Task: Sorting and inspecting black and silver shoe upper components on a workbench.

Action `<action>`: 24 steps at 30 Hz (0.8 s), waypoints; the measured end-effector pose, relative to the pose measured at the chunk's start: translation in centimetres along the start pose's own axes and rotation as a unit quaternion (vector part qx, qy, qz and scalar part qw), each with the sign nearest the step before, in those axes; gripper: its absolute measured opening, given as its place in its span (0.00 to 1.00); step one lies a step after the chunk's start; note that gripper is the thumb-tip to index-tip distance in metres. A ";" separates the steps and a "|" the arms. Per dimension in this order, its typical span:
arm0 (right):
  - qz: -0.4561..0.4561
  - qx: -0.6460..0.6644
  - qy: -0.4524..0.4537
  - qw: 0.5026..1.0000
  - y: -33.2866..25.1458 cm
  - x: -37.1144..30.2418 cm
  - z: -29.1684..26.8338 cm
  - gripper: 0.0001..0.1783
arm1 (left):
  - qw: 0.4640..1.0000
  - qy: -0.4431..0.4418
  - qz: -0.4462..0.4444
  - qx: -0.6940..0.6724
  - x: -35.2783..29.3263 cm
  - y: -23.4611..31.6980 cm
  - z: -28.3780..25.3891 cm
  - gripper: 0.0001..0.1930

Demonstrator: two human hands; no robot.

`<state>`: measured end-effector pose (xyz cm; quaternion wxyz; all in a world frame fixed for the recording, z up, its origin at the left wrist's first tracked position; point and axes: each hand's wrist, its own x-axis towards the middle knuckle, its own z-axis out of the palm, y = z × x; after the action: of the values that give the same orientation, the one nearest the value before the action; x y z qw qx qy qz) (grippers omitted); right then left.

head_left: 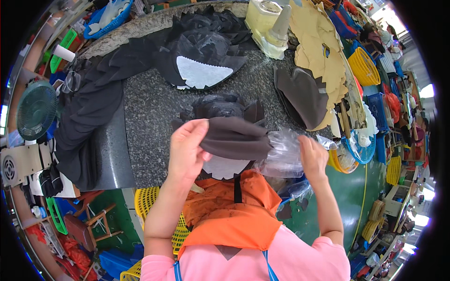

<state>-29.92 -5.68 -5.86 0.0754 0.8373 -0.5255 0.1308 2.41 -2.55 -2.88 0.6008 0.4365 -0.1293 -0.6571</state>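
Note:
In front of my chest, my left hand point(186, 147) pinches the left end of a dark brown, folded piece of leather-like material point(236, 138). My right hand point(313, 157) is closed on crumpled clear plastic film point(282, 152), which reaches to the right end of that piece. Whether the film is stuck to it I cannot tell. Just beyond lies a pile of black cut pieces point(218, 107) on the speckled stone tabletop point(154, 117). A white zigzag-edged piece point(225, 167) shows below the brown one, partly hidden by it.
Overlapping black pieces point(89, 103) run down the left side. Farther back is another black pile with a white piece point(201, 72). A yellowish container point(262, 23) and a grey cone point(280, 25) stand beyond. Brown pieces point(302, 96) and tan sheets point(311, 40) lie right.

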 end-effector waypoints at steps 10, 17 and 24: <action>-0.113 0.295 -0.067 0.946 -4.2 1.9 -6.7 0.21 | 0.942 -0.060 0.078 0.322 -5.0 2.1 5.9 0.07; 0.409 0.840 -0.238 0.266 -8.2 3.0 -4.7 0.24 | 0.792 -0.128 0.336 0.494 -6.3 -0.5 1.3 0.15; 0.339 0.789 -0.193 0.475 -10.1 2.1 -4.1 0.19 | 0.956 -0.068 -0.159 -0.236 -4.7 -2.7 2.8 0.16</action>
<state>-20.55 -1.96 -1.22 -0.7705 0.3042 -0.4449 0.3404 -1.99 1.32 -1.16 0.5644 0.2516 0.0599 -0.7839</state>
